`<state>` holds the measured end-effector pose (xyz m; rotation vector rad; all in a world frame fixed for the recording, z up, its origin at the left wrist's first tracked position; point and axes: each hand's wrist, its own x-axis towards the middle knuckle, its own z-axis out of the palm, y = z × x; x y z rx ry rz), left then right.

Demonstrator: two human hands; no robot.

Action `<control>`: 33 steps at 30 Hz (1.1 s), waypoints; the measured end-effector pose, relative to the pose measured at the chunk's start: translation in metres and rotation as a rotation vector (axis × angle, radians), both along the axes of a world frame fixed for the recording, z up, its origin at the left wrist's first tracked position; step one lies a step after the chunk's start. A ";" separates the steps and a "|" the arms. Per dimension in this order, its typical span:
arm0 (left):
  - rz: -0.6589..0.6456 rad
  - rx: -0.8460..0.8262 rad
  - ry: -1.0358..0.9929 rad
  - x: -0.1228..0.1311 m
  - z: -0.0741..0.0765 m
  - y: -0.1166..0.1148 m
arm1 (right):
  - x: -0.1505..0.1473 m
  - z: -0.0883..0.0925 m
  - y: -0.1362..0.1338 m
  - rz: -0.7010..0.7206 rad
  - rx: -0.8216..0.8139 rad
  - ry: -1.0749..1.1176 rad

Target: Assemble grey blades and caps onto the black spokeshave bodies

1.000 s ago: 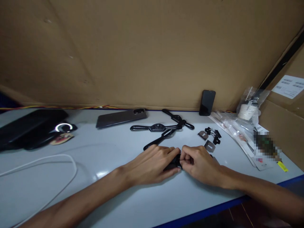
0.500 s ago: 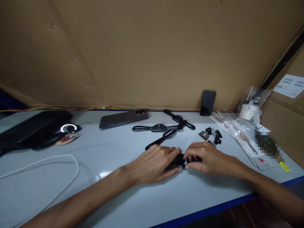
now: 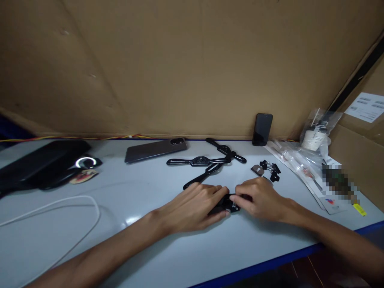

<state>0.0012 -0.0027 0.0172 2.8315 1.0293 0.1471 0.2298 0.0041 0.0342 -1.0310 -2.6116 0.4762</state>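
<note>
My left hand [image 3: 195, 206] lies over a black two-handled tool [image 3: 225, 205] on the white table [image 3: 144, 240], fingers curled and pressing it down. My right hand [image 3: 258, 198] meets it from the right, its fingertips pinched at the tool's middle on a small shiny part. Most of the tool is hidden under both hands. Three more black two-handled tools [image 3: 207, 162] lie crossed just behind my hands. To the right of them are small black knobs [image 3: 271, 169] and a flat metal plate [image 3: 257, 170].
A dark phone [image 3: 156, 149] lies flat at the back, and another phone [image 3: 262, 129] leans on the cardboard wall [image 3: 192, 64]. Plastic bags [image 3: 312, 156] crowd the right side. A black case [image 3: 39, 164] and a white cable [image 3: 54, 208] lie on the left.
My right hand has shifted slightly right and back and turned flatter, its fingers working at the tool's middle. A second metal plate is now hidden behind it. My left hand has stayed put.
</note>
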 end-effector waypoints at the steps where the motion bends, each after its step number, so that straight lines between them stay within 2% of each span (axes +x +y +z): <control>1: -0.001 -0.001 0.010 0.000 0.000 0.000 | 0.004 0.005 0.004 0.010 -0.053 0.018; 4: 0.000 -0.006 0.025 0.000 -0.001 0.001 | 0.014 0.018 0.012 0.106 -0.187 0.022; 6: -0.002 -0.011 0.017 0.000 -0.001 0.001 | 0.017 0.020 0.013 0.154 -0.202 -0.009; 14: -0.006 -0.002 -0.014 -0.002 -0.003 0.001 | 0.001 -0.002 -0.005 0.167 0.085 -0.052; 17: -0.012 -0.008 -0.033 -0.001 -0.004 0.002 | -0.002 -0.002 -0.006 0.120 0.029 -0.037; 21: -0.018 -0.007 -0.044 -0.003 -0.005 0.002 | 0.004 0.009 0.002 0.041 -0.104 0.018; 25: -0.034 0.002 -0.063 -0.004 -0.005 0.001 | 0.012 0.019 0.006 0.074 -0.222 0.023; 28: -0.028 0.001 -0.055 -0.003 -0.003 0.001 | 0.011 0.017 0.004 0.143 -0.216 0.025; 33: -0.004 -0.027 -0.018 -0.001 -0.002 0.001 | 0.006 0.001 0.002 0.202 -0.126 0.088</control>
